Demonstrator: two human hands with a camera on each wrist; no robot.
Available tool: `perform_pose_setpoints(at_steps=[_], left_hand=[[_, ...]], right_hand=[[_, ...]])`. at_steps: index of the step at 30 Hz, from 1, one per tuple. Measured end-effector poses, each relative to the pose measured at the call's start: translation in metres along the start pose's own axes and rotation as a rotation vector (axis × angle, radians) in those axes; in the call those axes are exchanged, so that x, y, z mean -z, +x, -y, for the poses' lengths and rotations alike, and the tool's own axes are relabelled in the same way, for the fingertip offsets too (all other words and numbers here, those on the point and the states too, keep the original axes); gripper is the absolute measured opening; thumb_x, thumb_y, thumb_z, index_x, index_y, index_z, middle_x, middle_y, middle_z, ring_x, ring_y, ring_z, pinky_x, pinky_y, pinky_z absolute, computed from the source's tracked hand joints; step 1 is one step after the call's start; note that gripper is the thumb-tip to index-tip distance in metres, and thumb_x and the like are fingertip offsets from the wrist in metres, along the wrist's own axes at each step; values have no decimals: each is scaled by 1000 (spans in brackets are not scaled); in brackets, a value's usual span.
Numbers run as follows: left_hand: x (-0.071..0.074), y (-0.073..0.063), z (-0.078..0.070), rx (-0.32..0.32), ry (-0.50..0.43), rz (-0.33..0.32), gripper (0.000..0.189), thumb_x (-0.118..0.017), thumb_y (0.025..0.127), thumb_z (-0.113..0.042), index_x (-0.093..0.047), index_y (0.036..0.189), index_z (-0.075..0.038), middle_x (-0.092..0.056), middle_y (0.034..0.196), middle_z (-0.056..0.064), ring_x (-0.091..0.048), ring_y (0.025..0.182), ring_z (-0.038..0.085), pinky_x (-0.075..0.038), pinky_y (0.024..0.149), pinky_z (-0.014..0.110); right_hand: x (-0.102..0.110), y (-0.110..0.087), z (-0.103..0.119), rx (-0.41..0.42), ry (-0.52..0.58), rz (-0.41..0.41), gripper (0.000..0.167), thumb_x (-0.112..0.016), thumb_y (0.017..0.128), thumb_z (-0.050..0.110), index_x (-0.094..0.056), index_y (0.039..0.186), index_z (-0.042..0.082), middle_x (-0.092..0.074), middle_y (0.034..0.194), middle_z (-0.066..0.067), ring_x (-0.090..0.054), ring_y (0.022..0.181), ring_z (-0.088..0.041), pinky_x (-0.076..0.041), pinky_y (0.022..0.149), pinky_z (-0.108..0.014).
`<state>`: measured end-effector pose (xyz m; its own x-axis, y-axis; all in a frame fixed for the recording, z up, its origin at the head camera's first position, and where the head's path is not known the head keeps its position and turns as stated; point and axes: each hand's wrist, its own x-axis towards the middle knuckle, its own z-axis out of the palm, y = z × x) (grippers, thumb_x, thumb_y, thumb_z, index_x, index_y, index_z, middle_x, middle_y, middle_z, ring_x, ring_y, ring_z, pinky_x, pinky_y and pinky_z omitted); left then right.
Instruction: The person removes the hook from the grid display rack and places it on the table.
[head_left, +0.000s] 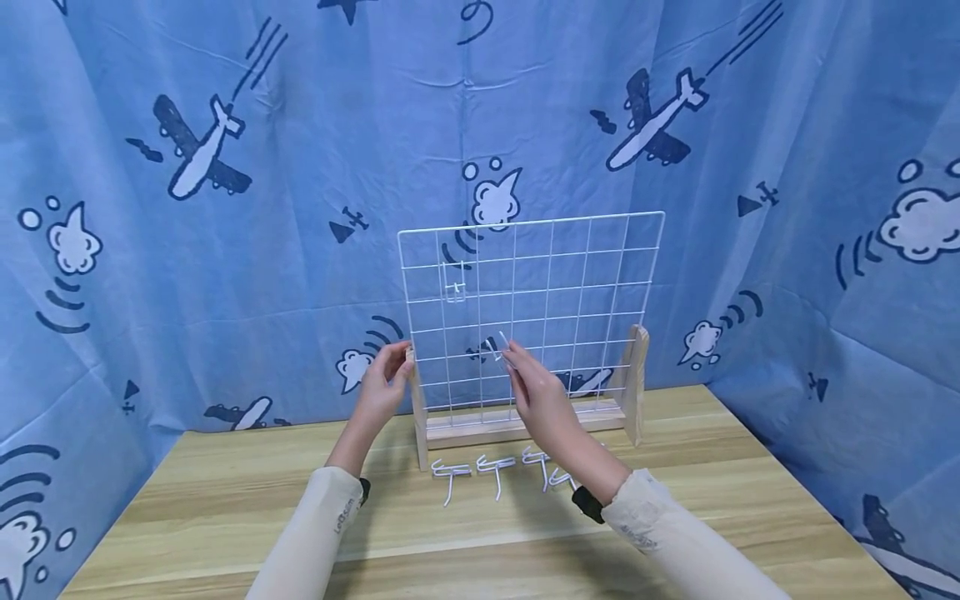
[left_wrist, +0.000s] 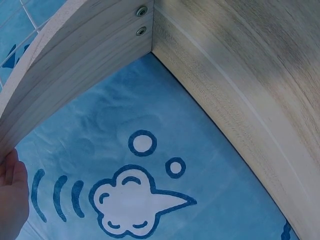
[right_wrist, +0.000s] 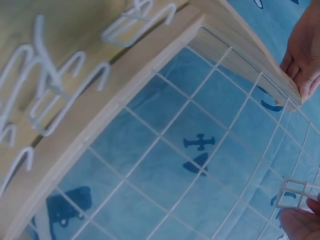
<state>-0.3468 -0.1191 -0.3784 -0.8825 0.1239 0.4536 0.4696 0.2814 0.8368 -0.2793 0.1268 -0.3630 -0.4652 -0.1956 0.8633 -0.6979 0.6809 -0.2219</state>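
Note:
A white wire grid panel [head_left: 532, 312] stands upright in a wooden stand [head_left: 634, 383]. My left hand [head_left: 387, 379] holds the top of the stand's left post, its fingertips at the post's edge in the left wrist view, where the fingers [left_wrist: 15, 172] show. In front of the grid, my right hand [head_left: 543, 392] pinches a white wire hook [right_wrist: 292, 194] by its stem, the square back frame towards the mesh. Another white hook [head_left: 454, 292] hangs on the grid at the upper left.
Several white hooks [head_left: 497, 467] lie on the wooden table [head_left: 420, 533] in front of the stand, some partly behind the right forearm. A blue printed curtain [head_left: 300, 250] stands close behind the grid and along both sides.

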Motion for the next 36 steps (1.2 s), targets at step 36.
perform_pose_setpoints(at_steps=[36], left_hand=[[-1, 0, 1, 1, -9, 3, 35, -48, 100, -5, -46, 134, 2, -52, 129, 23, -49, 125, 34, -38, 110, 43]], right_hand=[[28, -58, -15, 220, -120, 214, 42, -70, 76, -13, -61, 117, -7, -58, 126, -26, -63, 103, -39, -57, 80, -40]])
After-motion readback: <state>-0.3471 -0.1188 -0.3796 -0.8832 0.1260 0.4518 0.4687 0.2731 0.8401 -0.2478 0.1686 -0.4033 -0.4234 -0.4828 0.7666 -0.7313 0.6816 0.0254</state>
